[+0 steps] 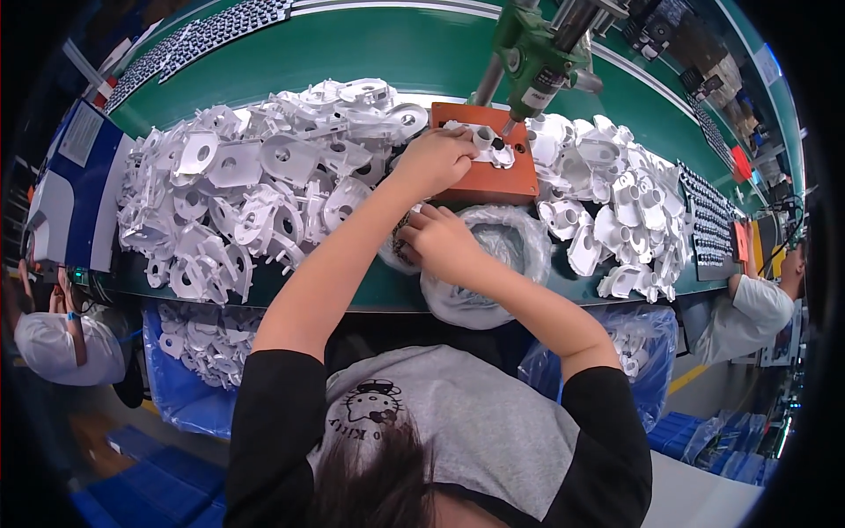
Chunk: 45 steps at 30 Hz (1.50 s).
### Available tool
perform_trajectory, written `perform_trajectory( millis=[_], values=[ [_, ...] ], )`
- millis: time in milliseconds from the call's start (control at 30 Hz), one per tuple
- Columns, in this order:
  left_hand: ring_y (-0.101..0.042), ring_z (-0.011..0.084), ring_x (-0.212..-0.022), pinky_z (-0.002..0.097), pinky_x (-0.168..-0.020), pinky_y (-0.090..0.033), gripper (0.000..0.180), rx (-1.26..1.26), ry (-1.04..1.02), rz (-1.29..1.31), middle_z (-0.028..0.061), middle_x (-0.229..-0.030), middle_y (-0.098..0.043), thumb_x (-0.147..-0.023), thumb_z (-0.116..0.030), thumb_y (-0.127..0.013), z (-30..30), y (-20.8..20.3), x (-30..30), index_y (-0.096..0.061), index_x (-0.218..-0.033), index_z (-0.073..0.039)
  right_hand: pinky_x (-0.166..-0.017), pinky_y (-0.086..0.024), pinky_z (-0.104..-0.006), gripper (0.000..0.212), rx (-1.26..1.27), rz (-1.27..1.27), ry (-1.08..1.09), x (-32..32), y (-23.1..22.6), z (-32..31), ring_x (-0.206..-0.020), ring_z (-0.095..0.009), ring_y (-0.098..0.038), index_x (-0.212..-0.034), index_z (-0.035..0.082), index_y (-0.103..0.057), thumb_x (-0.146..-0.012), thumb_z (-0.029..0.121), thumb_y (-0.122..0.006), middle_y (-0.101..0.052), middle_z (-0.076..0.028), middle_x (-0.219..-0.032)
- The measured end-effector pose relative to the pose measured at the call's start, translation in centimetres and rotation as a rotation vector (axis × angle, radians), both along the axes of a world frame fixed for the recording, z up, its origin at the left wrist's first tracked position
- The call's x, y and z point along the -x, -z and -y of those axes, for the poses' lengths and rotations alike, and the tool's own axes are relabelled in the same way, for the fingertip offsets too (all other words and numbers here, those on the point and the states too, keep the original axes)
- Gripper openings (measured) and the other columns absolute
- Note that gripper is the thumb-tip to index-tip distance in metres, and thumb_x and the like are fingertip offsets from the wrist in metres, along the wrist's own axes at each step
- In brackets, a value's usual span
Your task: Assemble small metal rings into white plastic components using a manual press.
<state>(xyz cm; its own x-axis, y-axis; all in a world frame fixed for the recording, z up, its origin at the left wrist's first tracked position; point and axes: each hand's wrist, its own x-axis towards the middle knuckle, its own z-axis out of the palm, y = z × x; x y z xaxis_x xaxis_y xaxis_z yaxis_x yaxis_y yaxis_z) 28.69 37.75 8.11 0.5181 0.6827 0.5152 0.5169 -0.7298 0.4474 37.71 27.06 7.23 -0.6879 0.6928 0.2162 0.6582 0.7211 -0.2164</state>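
Note:
A white plastic part [495,148] with a short round tube lies on the orange fixture block [493,183], below the tip of a green bench press [539,75]. My left hand [436,161] reaches to the block's left side, its curled fingers on the left end of that part. Nearer to me, my right hand [443,246] has its fingers bent down at a small container of dark little pieces [402,242]. Its fingertips are partly hidden, so what they pinch does not show. Beside that hand stands a round tub lined with clear plastic [519,238].
White plastic parts are heaped at left [264,167] and right [629,211] of the block. A blue and white machine [79,185] stands far left. Lined blue bins [189,405] with more parts sit below the table edge. Other people work at both sides.

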Motion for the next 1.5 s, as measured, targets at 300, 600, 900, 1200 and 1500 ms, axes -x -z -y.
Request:
perform_trajectory(
  millis=[300, 600, 900, 1200, 1500],
  values=[
    [-0.055, 0.025, -0.11, 0.0384, -0.094, -0.042, 0.021, 0.059, 0.023, 0.002, 0.0103, -0.108, -0.064, -0.079, -0.015, -0.05, 0.1, -0.4, 0.0, -0.067, -0.088, -0.007, -0.078, -0.047, -0.0402, 0.014, 0.165, -0.234, -0.002, -0.2, 0.7, -1.2, -0.088, -0.031, -0.059, -0.081, 0.002, -0.063, -0.069, 0.008, -0.061, -0.062, -0.014, -0.084],
    [-0.056, 0.0257, -0.109, 0.0386, -0.095, -0.042, 0.022, 0.059, -0.01, 0.041, 0.0112, -0.111, -0.063, -0.079, -0.016, -0.05, 0.3, -0.1, -0.2, -0.068, -0.09, -0.008, -0.073, -0.05, -0.0367, 0.016, 0.42, -0.421, 0.039, -2.1, -1.3, -1.7, -0.078, -0.031, -0.061, -0.086, -0.002, -0.061, -0.07, -0.002, -0.059, -0.061, -0.016, -0.083],
    [-0.057, 0.0267, -0.107, 0.0383, -0.095, -0.042, 0.019, 0.036, -0.006, 0.057, 0.0128, -0.112, -0.062, -0.078, -0.014, -0.052, -0.2, 0.6, -0.3, -0.066, -0.089, -0.007, -0.067, -0.046, -0.0285, 0.025, 0.451, -0.566, 0.111, -5.3, -3.6, -1.3, -0.068, -0.016, -0.057, -0.098, 0.001, -0.064, -0.075, -0.001, -0.055, -0.06, -0.008, -0.077],
    [-0.057, 0.0285, -0.105, 0.0385, -0.094, -0.042, 0.017, -0.011, 0.002, 0.092, 0.0136, -0.108, -0.062, -0.076, -0.012, -0.053, 0.7, -0.4, -0.5, -0.063, -0.087, -0.004, -0.077, -0.049, -0.024, 0.02, 0.481, -0.986, 0.543, -13.0, -4.4, -7.5, -0.083, -0.012, -0.063, -0.1, -0.007, -0.06, -0.086, 0.007, -0.058, -0.067, -0.009, -0.089],
    [-0.057, 0.0285, -0.104, 0.0383, -0.095, -0.041, 0.017, -0.018, -0.021, 0.101, 0.014, -0.108, -0.062, -0.076, -0.011, -0.053, 0.7, 0.0, -0.5, -0.063, -0.088, -0.004, -0.064, -0.045, -0.0224, 0.018, 0.275, -0.823, 0.621, -11.5, -2.2, -10.4, -0.069, -0.008, -0.057, -0.087, -0.004, -0.061, -0.08, 0.012, -0.066, -0.064, -0.004, -0.074]
  ],
)
